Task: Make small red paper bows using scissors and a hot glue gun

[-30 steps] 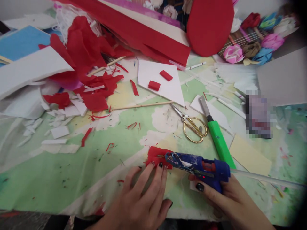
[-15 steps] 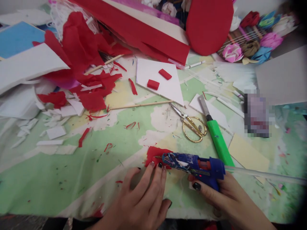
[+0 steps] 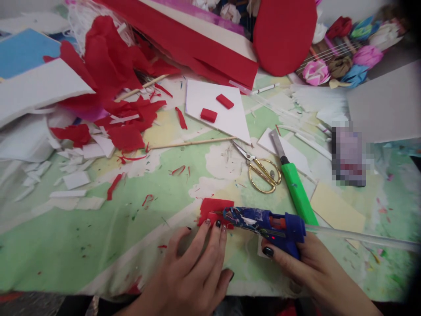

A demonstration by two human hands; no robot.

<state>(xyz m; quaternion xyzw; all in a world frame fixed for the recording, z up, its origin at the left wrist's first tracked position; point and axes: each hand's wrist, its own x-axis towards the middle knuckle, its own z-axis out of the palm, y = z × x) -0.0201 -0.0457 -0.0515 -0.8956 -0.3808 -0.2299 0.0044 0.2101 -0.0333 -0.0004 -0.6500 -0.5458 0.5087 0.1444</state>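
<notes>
A small red paper piece (image 3: 210, 205) lies flat near the front of the table. The fingertips of my left hand (image 3: 197, 267) press on its lower edge, with the fingers stretched out. My right hand (image 3: 315, 267) grips a blue hot glue gun (image 3: 263, 221) by its handle. The gun's nozzle points left, over the red piece and just above my left fingertips. A clear glue stick (image 3: 362, 238) sticks out of the gun's rear. Part of a small white piece (image 3: 260, 248) shows by my right thumb; I cannot tell whether it is held.
Gold-handled scissors (image 3: 263, 173) and a green utility knife (image 3: 297, 191), blade out, lie beyond the gun. Two red-wrapped blocks (image 3: 225, 101) rest on a white board (image 3: 200, 94). Red scraps (image 3: 126, 138) and white offcuts (image 3: 76, 180) cover the left. Paper flowers (image 3: 315, 72) stand at the back right.
The glue gun has shifted very slightly over the red piece, more of which shows now. My left hand stays on its edge. The whole view has moved a little.
</notes>
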